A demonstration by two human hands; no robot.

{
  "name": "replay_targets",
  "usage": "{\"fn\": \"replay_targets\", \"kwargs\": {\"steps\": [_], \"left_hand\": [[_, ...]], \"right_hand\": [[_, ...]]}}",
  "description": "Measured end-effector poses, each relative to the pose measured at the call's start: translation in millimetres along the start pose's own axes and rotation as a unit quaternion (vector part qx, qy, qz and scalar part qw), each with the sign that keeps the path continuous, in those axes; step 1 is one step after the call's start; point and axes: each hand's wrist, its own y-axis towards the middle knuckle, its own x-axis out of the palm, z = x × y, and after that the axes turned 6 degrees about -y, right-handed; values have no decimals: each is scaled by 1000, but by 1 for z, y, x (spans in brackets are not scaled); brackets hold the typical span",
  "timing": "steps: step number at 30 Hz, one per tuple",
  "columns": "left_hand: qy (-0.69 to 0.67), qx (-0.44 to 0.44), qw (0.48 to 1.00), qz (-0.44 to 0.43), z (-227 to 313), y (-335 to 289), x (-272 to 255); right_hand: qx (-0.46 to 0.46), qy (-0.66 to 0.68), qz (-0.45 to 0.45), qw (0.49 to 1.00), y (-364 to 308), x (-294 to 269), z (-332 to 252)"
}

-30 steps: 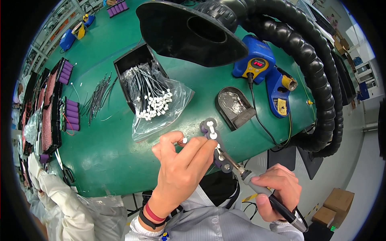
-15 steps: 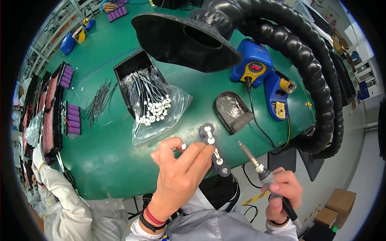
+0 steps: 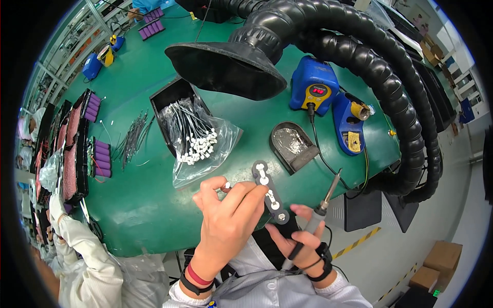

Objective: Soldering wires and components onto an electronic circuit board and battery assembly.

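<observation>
A battery pack (image 3: 270, 195) with a dark casing and shiny metal tabs along its top stands at the table's near edge. My left hand (image 3: 226, 218) is closed over a thin wire with a small white connector (image 3: 227, 185), and its thumb and forefinger reach the pack's left side. Most of that wire is hidden by the fingers. In my right hand (image 3: 303, 233) is a soldering iron (image 3: 314, 219), its tip pointing up and away to the right, clear of the pack. The thumb and forefinger of this hand are spread close to the pack's near end.
A black bin (image 3: 165, 126) holds bagged wires with white connectors (image 3: 197, 146). Loose dark wires (image 3: 134, 138) lie left of it. A solder-scrap tray (image 3: 303, 158), blue soldering station (image 3: 314, 84) and iron stand (image 3: 349, 123) are right. A fume hood (image 3: 226, 69) hangs overhead. A co-worker's sleeve (image 3: 84, 251) is left.
My right hand has moved left to the pack's near end, and the soldering iron's tip has swung to point up and right. My left hand keeps its grip beside the pack.
</observation>
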Motion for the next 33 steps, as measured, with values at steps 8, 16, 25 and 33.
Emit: {"fn": "replay_targets", "kwargs": {"steps": [8, 16, 25, 33], "left_hand": [[-49, -28, 997, 43, -11, -22, -6], [-136, -94, 986, 15, -8, -65, -37], [-644, -312, 698, -31, 17, -99, -28], [-690, -287, 663, -50, 4, -122, -16]], "right_hand": [[5, -62, -10, 998, -8, 29, 8], [-7, -82, -46, 996, 20, 2, 6], [-181, -117, -149, 965, 101, -35, -28], [-196, -234, -420, 855, 145, -6, -65]]}}
